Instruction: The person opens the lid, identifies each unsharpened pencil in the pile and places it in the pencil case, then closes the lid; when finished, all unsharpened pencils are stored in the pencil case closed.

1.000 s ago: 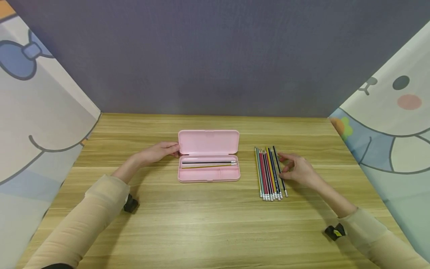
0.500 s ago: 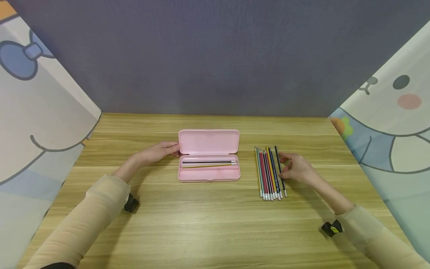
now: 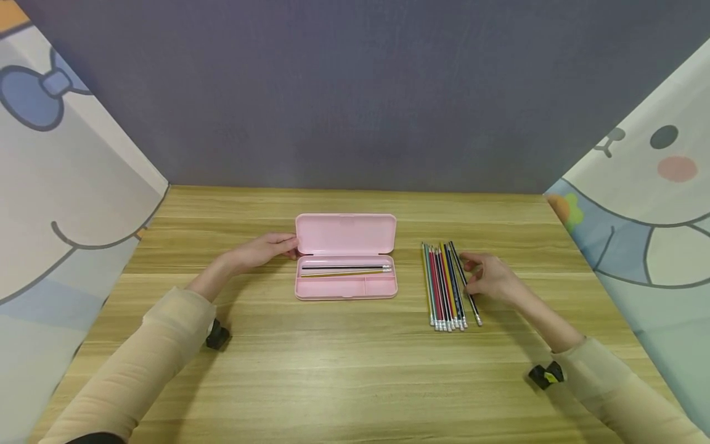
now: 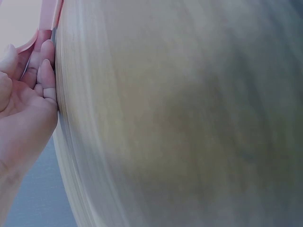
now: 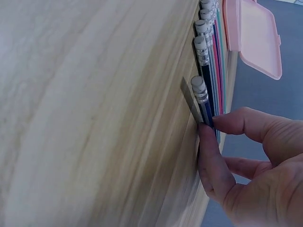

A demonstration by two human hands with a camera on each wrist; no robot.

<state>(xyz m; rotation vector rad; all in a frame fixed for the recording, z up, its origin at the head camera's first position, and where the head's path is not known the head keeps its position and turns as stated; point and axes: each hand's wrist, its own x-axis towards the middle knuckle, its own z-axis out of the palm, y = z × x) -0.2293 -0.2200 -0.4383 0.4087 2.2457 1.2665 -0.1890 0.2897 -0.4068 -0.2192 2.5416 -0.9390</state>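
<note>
Three upright panels frame the scene: a dark grey, cloth-textured back panel [image 3: 355,92] and, at either side, a left panel [image 3: 83,179] and a right panel [image 3: 665,246] printed with cartoon figures. Between them spreads a wood-grain tabletop [image 3: 344,370], its widest stretch on the near side. A beige left sleeve [image 3: 133,357] and a beige right sleeve [image 3: 616,388] reach in from the near corners. A smooth pink plastic pencil case [image 3: 333,287] with rounded corners sits near the middle, its lid [image 3: 346,233] hinged back; a black pencil [image 3: 338,267] and a slanted yellow pencil [image 3: 344,273] lie in its long rear compartment. The left hand [image 3: 257,252] clamps thumb and fingers on the lid's left edge. A strip of wood separates the case from a close-packed row of coloured pencils [image 3: 444,290], white erasers [image 5: 201,43] facing the near side; that row stands between the right hand [image 3: 492,279] and the case. Thumb and fingertip pinch a slim dark pencil [image 5: 203,100] at the row's right, eraser end angled outward.
</note>
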